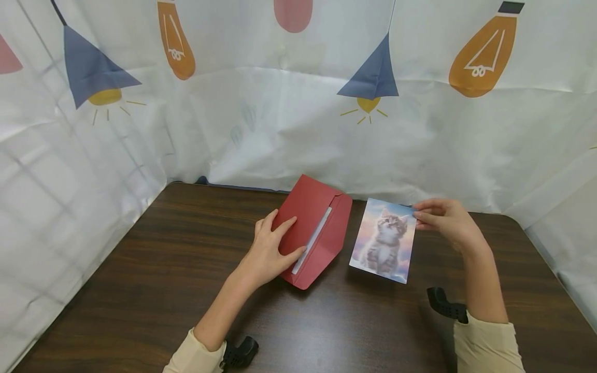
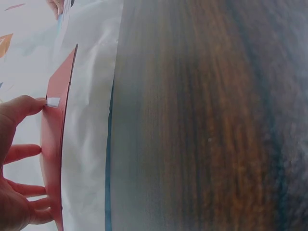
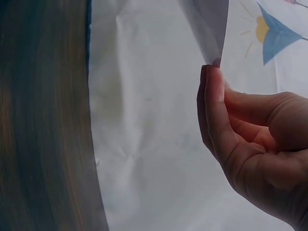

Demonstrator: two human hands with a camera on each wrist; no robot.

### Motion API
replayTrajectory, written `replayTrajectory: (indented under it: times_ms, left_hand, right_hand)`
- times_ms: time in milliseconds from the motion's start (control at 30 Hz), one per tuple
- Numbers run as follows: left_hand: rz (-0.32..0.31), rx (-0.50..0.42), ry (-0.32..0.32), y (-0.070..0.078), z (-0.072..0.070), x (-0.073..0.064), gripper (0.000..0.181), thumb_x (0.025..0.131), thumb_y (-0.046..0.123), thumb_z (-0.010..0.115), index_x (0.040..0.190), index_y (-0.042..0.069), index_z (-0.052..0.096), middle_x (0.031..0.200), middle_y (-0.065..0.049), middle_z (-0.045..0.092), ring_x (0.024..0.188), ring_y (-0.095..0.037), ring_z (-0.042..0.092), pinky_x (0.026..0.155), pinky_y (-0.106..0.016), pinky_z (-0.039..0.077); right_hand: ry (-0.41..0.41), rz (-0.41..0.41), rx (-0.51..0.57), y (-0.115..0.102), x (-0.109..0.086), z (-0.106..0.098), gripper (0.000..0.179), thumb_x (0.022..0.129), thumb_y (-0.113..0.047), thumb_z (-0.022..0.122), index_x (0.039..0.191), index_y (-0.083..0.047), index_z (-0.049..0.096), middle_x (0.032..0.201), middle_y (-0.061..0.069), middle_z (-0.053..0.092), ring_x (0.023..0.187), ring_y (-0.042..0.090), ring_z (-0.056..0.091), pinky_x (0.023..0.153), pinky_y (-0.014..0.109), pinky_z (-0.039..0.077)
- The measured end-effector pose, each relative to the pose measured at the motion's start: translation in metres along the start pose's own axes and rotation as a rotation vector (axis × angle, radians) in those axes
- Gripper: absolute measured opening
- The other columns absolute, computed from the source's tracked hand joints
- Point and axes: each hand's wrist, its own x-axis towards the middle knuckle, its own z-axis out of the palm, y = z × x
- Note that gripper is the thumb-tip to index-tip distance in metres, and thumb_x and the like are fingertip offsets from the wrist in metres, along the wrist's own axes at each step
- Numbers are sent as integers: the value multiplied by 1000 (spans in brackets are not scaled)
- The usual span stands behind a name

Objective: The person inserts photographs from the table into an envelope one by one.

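Observation:
My left hand (image 1: 270, 248) holds a red envelope (image 1: 298, 199), its fingers spread along the left side and the thumb at the pocket's opening. The envelope's flap is open toward the right, and a white strip of paper (image 1: 311, 242) shows in the pocket. In the left wrist view, the red envelope (image 2: 55, 130) stands out against the curtain, raised off the table. To the right, my right hand (image 1: 450, 223) pinches a kitten picture card (image 1: 384, 241) by its upper right edge, printed side up. In the right wrist view, thumb and fingertips meet on the card's corner (image 3: 211, 33).
Both hands are over a dark wood-grain table (image 1: 154, 280). Behind it hangs a white curtain (image 1: 280, 114) with printed lamps and bulbs, close to the table's far edge. Black wrist mounts (image 1: 448, 305) stick out from the sleeves (image 1: 487, 344).

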Motion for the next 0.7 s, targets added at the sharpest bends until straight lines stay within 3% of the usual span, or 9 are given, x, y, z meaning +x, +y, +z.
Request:
replayTrajectory:
  times_ms: [267, 700]
  left_hand:
    - [-12, 12, -11, 0, 1, 0, 68, 91, 28, 81, 150, 5, 57, 164, -28, 31, 143, -46, 33, 97, -56, 57]
    - [-4, 5, -12, 3, 2, 0, 68, 90, 27, 82, 150, 5, 57, 164, -28, 31, 143, -46, 34, 95, -56, 58]
  right_hand:
    - [-10, -15, -5, -3, 2, 7, 39, 108, -4, 56, 139, 21, 50, 123, 21, 65, 83, 2, 72, 79, 21, 61]
    - [-50, -33, 47, -9, 4, 18, 39, 107, -5, 58, 137, 20, 52, 115, 12, 66, 85, 4, 71, 80, 22, 61]
